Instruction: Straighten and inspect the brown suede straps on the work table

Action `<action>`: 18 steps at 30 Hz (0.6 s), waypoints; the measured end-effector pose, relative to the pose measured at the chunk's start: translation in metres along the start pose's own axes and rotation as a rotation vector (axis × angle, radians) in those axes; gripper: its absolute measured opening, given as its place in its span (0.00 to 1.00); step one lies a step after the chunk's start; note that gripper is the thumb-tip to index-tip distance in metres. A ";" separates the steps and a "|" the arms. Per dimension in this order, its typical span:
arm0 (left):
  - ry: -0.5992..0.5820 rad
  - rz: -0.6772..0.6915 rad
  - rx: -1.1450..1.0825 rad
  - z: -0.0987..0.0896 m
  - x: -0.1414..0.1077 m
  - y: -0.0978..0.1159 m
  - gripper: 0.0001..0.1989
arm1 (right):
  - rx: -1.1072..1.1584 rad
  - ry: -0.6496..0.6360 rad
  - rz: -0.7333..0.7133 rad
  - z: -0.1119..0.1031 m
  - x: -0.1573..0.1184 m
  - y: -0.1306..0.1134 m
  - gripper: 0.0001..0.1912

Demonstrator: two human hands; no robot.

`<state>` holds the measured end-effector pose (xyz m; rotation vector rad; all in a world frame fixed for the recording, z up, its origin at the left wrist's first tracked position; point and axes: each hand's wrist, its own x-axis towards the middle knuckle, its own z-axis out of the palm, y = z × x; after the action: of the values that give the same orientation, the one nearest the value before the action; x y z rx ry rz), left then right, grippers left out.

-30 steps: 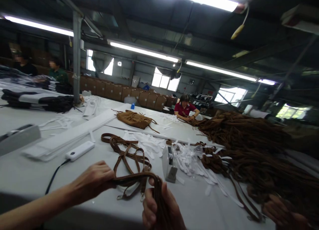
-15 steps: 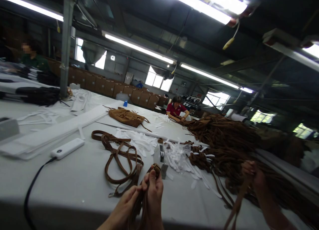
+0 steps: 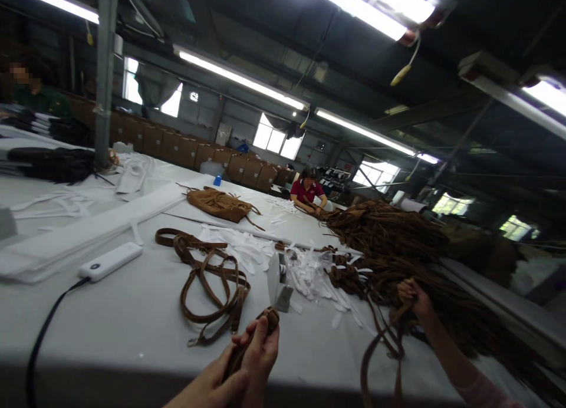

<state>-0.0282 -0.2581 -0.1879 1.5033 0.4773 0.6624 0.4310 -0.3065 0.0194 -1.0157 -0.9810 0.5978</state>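
Folded brown strap: the strap (image 3: 271,318) is gripped between both hands near the table's front edge; its doubled end pokes up past the right fingertips, and the rest runs down toward the left palm.
Right hand (image 3: 264,352): fingers and thumb closed around the strap just below its folded end.
Left hand (image 3: 214,377): beside and below the right, fingers curled in around the strap's lower part; the far end is hidden.
Looped brown straps (image 3: 182,249): loose on the white table (image 3: 322,349), beyond the left hand, touched by neither, a metal clip at the near end.
Tape dispenser (image 3: 275,278): upright just beyond the right hand.
White strips (image 3: 236,246): scattered behind the looped straps.
Brown fringed bag (image 3: 219,204): flat, farther back.
Strap heap (image 3: 384,231): well off to the right.
Co-worker's hand (image 3: 413,296): in front of that heap, closed on a hanging strap (image 3: 366,361).
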 end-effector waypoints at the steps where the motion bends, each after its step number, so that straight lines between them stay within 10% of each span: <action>1: -0.012 -0.035 0.042 0.000 -0.002 0.002 0.37 | 0.000 0.016 0.003 -0.025 0.013 0.002 0.25; 10: 0.127 -0.290 0.266 -0.001 -0.003 -0.040 0.39 | 0.004 0.072 0.037 -0.097 0.034 0.046 0.18; 18: -0.019 -0.286 -0.485 -0.005 -0.015 -0.018 0.34 | 0.070 0.065 0.138 -0.087 0.034 0.054 0.20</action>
<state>-0.0408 -0.2631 -0.2079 0.9605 0.4659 0.4928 0.5242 -0.2930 -0.0321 -1.0395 -0.8322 0.7046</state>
